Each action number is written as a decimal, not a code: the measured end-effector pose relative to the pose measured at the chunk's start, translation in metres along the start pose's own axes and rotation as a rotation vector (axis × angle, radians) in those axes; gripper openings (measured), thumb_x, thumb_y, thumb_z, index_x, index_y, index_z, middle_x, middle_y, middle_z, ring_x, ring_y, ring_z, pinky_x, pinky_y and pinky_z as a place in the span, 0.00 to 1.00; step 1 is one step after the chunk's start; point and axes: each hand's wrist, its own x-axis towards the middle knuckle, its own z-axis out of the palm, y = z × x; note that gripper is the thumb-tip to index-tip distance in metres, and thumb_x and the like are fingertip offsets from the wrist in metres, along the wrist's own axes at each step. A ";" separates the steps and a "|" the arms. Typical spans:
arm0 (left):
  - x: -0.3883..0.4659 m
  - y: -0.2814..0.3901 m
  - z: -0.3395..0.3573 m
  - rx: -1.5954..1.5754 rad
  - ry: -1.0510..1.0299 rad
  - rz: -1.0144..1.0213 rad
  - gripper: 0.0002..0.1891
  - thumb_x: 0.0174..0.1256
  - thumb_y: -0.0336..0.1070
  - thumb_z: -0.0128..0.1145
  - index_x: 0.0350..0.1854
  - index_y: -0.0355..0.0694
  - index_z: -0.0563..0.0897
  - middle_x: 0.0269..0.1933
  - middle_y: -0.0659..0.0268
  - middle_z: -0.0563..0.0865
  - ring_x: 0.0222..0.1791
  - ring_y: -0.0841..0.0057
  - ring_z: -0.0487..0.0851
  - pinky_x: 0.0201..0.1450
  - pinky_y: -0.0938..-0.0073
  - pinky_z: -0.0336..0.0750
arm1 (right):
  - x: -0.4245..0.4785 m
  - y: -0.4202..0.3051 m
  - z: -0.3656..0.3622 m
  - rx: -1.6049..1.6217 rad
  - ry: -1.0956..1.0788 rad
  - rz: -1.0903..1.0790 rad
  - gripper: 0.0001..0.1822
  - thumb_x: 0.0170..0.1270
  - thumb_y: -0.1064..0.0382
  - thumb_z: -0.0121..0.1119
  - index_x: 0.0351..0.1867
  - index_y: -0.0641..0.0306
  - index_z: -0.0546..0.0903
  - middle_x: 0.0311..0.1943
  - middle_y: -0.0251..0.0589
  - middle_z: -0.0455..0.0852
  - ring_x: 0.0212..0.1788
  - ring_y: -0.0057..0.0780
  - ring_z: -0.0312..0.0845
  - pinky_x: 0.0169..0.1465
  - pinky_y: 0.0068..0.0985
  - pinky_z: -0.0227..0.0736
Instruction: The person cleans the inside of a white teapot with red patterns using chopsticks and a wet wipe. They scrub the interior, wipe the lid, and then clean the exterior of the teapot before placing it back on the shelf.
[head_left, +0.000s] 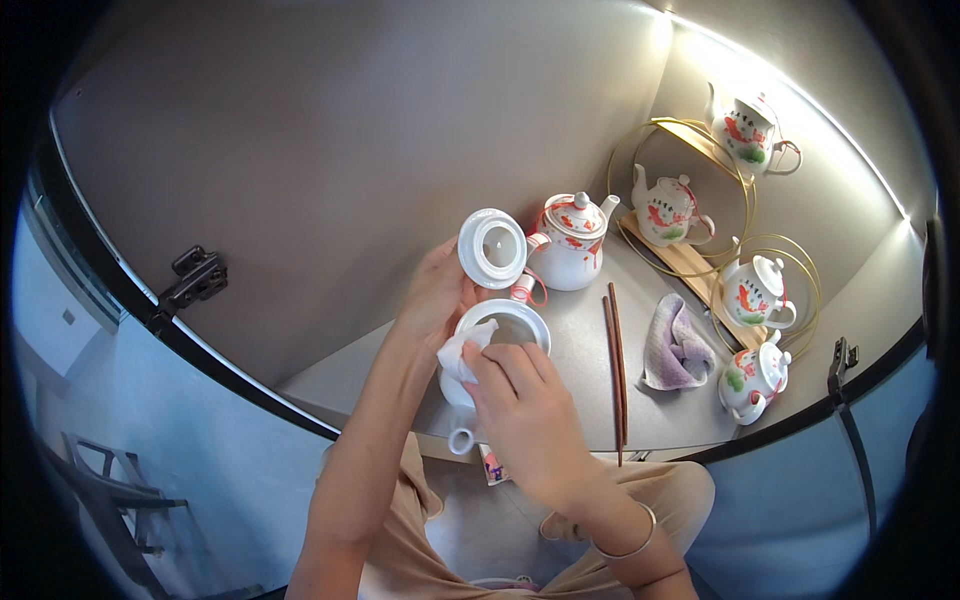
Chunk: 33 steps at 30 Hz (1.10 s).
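My left hand (437, 289) grips a white porcelain teapot lid (468, 259), its hollow underside turned toward me. Below it is a white teapot (517, 307) without its lid, its spout pointing at me and a red cord by its handle. Between the fingertips of my right hand (529, 412) is a white cloth or tissue (457, 358), pressed at the near-left part of the pot's rim. My right hand hides part of the pot's body. Just behind stands a lidded teapot (574, 251) with red decoration.
Brown chopsticks (615, 367) and a crumpled purple-grey cloth (675, 345) lie right on the grey shelf (577, 405). Further right, several fish-painted teapots (667, 214) surround a gold-ringed wooden stand (694, 274). Metal hinges (196, 277) sit at the cabinet's front edge.
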 end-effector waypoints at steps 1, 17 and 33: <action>0.001 -0.002 0.001 0.001 0.014 0.024 0.11 0.72 0.33 0.48 0.49 0.32 0.77 0.45 0.56 0.83 0.43 0.69 0.85 0.48 0.68 0.83 | -0.001 0.005 -0.005 0.042 -0.020 -0.023 0.23 0.51 0.70 0.61 0.52 0.72 0.77 0.42 0.44 0.77 0.45 0.38 0.72 0.48 0.31 0.72; 0.007 -0.019 -0.008 0.436 0.064 0.224 0.21 0.77 0.53 0.39 0.41 0.39 0.78 0.30 0.68 0.82 0.24 0.83 0.80 0.24 0.82 0.75 | 0.006 0.064 -0.081 0.242 -0.294 -0.117 0.12 0.50 0.71 0.66 0.38 0.57 0.85 0.40 0.36 0.79 0.44 0.35 0.76 0.45 0.31 0.76; -0.018 -0.037 0.009 0.508 0.379 0.532 0.21 0.78 0.50 0.39 0.27 0.41 0.69 0.18 0.73 0.70 0.14 0.89 0.68 0.13 0.82 0.61 | -0.006 0.044 -0.077 0.167 -0.168 -0.114 0.09 0.48 0.73 0.67 0.32 0.63 0.81 0.34 0.37 0.76 0.39 0.35 0.74 0.42 0.31 0.74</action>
